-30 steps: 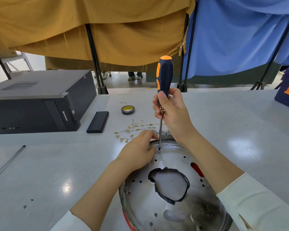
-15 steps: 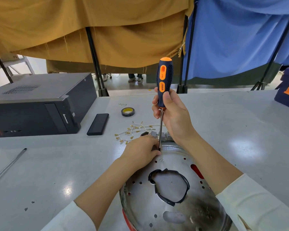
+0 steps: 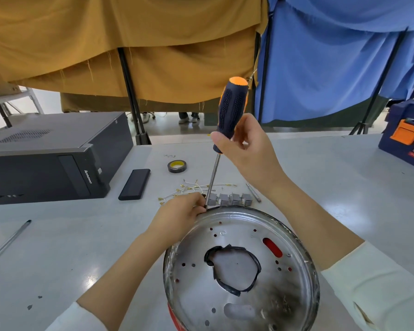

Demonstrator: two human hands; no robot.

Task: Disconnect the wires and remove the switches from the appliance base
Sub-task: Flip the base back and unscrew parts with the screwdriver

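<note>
Right grip clenched round screwdriver handle; left grip pinching base rim, frame centre-bottom on desk. Switches just behind rim. Base likely stiff, slippery metal; hold by rim.

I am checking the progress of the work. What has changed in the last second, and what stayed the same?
The right hand tilted the screwdriver, its handle now leaning right, and its grip loosened. The tip moved to the far rim of the metal base, where the left hand also shifted. The four grey switches are now uncovered. The wires, tape roll and computer stayed.
</note>
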